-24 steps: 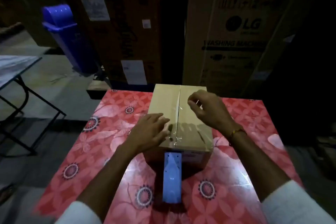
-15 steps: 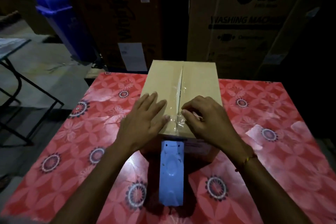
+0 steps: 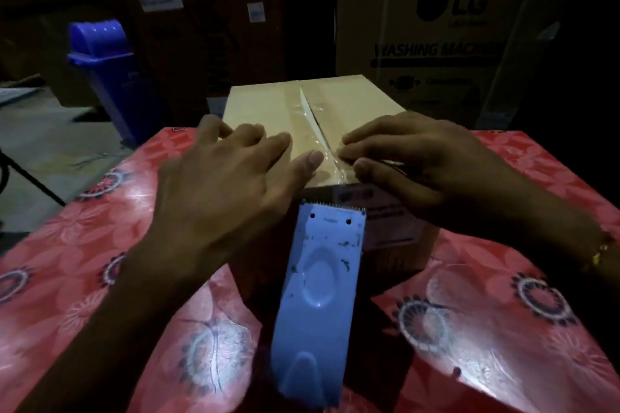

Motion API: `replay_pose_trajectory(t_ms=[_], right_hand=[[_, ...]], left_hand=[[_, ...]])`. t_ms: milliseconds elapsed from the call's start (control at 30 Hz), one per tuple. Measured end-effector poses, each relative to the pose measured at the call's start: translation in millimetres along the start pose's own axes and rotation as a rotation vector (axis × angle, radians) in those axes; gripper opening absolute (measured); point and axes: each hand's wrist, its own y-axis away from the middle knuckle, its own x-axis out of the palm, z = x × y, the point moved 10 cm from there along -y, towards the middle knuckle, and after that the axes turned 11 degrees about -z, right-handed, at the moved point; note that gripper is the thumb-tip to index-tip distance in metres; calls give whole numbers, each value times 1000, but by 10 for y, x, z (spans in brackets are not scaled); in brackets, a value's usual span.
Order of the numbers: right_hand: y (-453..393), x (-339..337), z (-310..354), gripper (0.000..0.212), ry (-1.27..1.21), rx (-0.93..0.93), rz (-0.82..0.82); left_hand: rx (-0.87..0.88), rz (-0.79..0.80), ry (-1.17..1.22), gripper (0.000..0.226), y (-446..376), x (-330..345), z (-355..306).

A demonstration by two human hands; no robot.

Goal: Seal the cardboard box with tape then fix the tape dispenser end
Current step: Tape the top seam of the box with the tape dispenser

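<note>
Clear tape strip [image 3: 315, 131] runs front-to-back along tan cardboard box [image 3: 265, 111] seam; left hand [image 3: 231, 184] and right hand [image 3: 419, 161] flank it, fingers flat, holding nothing; right nearer.

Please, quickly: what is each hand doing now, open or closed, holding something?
Left hand: open, flat on the box, holding nothing.
Right hand: fingers curled, pressing the tape at the seam; no clear grip.

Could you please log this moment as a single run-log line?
left hand: flat on cardboard box | right hand: pressing tape at seam | tape dispenser: on table, untouched
</note>
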Motion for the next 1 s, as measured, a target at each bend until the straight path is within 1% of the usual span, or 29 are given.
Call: replay_pose_trajectory(t_ms=[67,167,200,267,333,400,467,500,633,767,800,867,933,1000], right_hand=[[82,-61,77,38,55,1,-93],[273,-198,236,35,101,69,-299],[343,-245,294,31,89,103,-364],[483,-268,362,20,-35,210,-434],[636,-163,359,18,-210,359,-416],[789,41,367,29,-366,506,-329],[930,263,402,45,-493,624,-240],[985,328,427,52,-521,659,-230],[1161,435,498,74,-588,765,-290],[1341,520,649,88,-556,828,-303],[1368,554,702,90,-574,838,-311],[1384,673,790,90,-688,845,-338],[1366,765,834,85,-807,849,-375],[1354,770,822,78,-844,856,-423]], left_hand=[[6,-16,24,80,1,-43,-14],[25,-34,36,79,-32,-35,-7],[36,-45,38,79,-38,-28,-9],[91,-83,105,76,-31,-41,-60],[204,-105,254,68,15,-85,-161],[319,-98,368,57,72,-108,-219],[381,-80,383,53,103,-90,-209],[383,-61,388,52,105,-75,-197],[315,11,372,53,84,-74,-213],[280,3,284,58,102,-80,-255],[271,-7,268,58,111,-75,-254],[260,-25,233,60,130,-67,-241],[247,-25,220,58,133,-41,-221],[239,-30,215,55,128,-32,-205]])
